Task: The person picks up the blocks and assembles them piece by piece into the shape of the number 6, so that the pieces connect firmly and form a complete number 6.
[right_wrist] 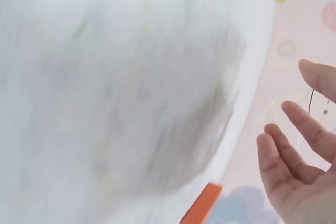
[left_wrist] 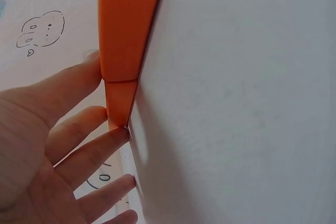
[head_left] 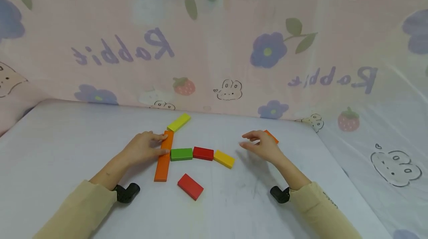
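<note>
Two orange blocks [head_left: 162,168] lie end to end in a line on the white table. My left hand [head_left: 142,149] rests against the far one, its thumb near the joint and its fingers towards the far end. In the left wrist view, the thumb and fingers are fairly straight along the side and end of the orange blocks [left_wrist: 128,30]. My right hand [head_left: 264,148] hovers over the table with spread, slightly bent fingers and holds nothing. Partly hidden behind it is another orange block [head_left: 272,137], also seen in the right wrist view.
A green block [head_left: 181,154], a red block [head_left: 203,153] and a yellow block [head_left: 224,159] run rightwards from the orange line. A yellow-green block [head_left: 178,122] slants at its far end. Nearer lies a separate red block [head_left: 190,187]. A printed curtain [head_left: 207,45] hangs behind.
</note>
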A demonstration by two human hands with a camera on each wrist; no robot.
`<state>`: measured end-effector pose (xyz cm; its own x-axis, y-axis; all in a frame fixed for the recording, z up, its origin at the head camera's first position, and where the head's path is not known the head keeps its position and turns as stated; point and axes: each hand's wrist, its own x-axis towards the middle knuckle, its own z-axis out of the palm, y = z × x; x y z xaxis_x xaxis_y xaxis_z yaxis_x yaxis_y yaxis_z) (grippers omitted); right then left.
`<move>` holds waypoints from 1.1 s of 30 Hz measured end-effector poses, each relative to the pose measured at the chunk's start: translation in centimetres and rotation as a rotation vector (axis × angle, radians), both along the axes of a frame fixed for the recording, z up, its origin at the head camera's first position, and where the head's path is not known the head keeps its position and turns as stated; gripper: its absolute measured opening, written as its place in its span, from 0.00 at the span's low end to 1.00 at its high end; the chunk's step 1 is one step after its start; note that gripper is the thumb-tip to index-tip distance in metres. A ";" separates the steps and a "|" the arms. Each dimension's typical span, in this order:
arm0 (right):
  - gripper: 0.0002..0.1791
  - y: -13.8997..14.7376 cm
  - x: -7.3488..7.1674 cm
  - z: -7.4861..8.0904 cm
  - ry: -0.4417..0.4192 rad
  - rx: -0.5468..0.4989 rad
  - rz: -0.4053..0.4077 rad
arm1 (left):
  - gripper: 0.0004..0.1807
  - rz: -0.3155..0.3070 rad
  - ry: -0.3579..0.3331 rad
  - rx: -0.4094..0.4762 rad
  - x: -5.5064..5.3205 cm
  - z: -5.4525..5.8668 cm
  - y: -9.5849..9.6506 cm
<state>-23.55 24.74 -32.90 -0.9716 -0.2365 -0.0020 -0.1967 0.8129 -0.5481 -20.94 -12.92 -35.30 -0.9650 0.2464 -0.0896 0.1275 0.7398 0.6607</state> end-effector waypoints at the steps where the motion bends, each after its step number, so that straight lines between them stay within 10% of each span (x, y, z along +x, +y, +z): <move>1: 0.23 0.3 -0.1 0.1 0.000 0.004 -0.010 | 0.30 -0.001 -0.001 0.000 0.0 0.1 0.0; 33: 0.33 5.6 -1.5 0.1 -0.150 0.070 -0.214 | 0.31 0.011 -0.019 -0.024 0.2 0.2 0.0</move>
